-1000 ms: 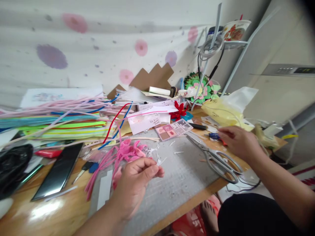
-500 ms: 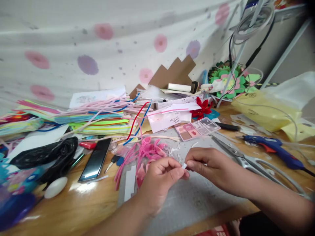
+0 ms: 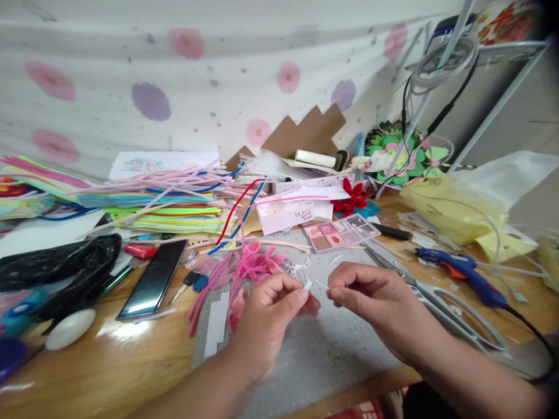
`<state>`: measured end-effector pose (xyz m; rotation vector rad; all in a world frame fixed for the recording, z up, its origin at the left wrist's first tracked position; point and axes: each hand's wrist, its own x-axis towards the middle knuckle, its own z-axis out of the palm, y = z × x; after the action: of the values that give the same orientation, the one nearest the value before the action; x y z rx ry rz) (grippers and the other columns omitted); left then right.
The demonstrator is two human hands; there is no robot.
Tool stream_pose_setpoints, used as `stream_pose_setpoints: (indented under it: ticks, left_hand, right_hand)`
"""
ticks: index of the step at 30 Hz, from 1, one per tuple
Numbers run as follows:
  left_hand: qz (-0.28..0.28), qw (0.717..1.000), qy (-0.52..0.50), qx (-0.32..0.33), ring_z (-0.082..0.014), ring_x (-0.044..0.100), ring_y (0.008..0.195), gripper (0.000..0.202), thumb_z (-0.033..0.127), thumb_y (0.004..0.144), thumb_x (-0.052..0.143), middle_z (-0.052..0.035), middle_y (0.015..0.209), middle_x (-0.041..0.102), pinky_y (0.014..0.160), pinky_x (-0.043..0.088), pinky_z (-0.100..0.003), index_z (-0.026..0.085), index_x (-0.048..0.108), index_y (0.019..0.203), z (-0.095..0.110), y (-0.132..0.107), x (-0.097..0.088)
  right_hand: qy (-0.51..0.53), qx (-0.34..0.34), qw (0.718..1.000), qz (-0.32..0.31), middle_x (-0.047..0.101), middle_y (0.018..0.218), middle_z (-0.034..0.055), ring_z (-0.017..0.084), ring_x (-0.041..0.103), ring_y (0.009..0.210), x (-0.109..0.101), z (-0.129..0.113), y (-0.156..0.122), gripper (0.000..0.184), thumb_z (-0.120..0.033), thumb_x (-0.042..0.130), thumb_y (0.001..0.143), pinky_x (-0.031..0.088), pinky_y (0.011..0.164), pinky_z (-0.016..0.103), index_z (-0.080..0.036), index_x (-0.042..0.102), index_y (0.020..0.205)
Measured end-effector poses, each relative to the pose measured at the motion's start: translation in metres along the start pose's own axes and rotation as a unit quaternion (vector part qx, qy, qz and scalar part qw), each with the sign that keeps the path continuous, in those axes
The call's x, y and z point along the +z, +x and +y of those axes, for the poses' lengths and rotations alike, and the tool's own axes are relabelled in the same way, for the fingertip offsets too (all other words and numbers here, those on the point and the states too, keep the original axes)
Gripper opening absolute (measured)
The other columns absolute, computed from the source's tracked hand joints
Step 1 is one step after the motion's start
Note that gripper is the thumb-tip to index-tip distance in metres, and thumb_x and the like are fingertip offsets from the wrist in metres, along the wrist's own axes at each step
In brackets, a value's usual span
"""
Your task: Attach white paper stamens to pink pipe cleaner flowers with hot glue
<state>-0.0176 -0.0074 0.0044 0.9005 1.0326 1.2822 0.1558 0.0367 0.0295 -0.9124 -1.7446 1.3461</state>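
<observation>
My left hand is closed in a pinch on a small white piece above the grey mat. My right hand faces it, fingers pinched on a thin white strand that reaches towards the left hand's piece. The two hands are a few centimetres apart. Just behind the left hand lies a bundle of pink pipe cleaners. Large metal scissors lie right of my right hand.
A blue glue gun with a black cord lies at right beside yellow bags. A makeup palette, a red paper flower, a phone, a black bag, a white egg-shaped object and stacked coloured strips crowd the wooden table.
My right hand came from the glue gun at the right to meet the left hand over the mat. The hands have since drawn slightly apart. The view swung left.
</observation>
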Motion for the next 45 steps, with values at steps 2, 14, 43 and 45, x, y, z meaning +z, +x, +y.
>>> stream_pose_setpoints:
  ticks: [2,14,43,45]
  left_hand:
    - [-0.001,1.000,-0.003,0.005,-0.0123,0.065,0.067,0.012,0.023,0.081,0.066,-0.0004,0.067,0.071,0.070,0.047,-0.025,0.018,0.064,0.071,0.001,-0.001,0.000]
    - [-0.015,1.000,0.015,0.016,-0.0119,0.060,0.064,0.015,0.025,0.081,0.066,-0.0005,0.065,0.069,0.069,0.045,-0.026,0.017,0.065,0.068,0.003,-0.001,0.000]
    - [-0.128,0.978,0.164,-0.028,-0.0130,0.051,0.056,0.012,0.017,0.071,0.058,0.0005,0.056,0.063,0.057,0.035,-0.027,0.019,0.057,0.059,0.009,-0.001,0.001]
    - [-0.130,0.978,0.164,-0.026,-0.0136,0.053,0.057,0.011,0.017,0.070,0.058,0.0003,0.056,0.063,0.059,0.037,-0.027,0.019,0.057,0.059,0.009,-0.001,0.001]
  right_hand:
    - [-0.014,-0.019,1.000,0.012,0.063,0.067,0.0000,0.013,0.055,0.063,0.004,-0.002,-0.001,0.015,-0.029,0.064,0.079,0.043,0.059,0.024,-0.019,0.062,0.068]
    - [-0.129,-0.047,0.990,0.014,0.062,0.065,0.0004,0.012,0.055,0.061,0.009,-0.005,-0.002,0.016,-0.024,0.060,0.081,0.043,0.058,0.024,-0.018,0.063,0.067]
    - [-0.089,0.052,0.984,-0.147,0.059,0.066,0.0003,0.013,0.052,0.063,-0.004,-0.011,0.007,0.029,-0.041,0.059,0.084,0.041,0.060,0.025,-0.015,0.063,0.070]
    - [-0.066,0.042,0.983,-0.166,0.059,0.066,0.0011,0.013,0.052,0.065,-0.006,-0.009,0.006,0.037,-0.046,0.053,0.087,0.041,0.062,0.026,-0.015,0.063,0.070]
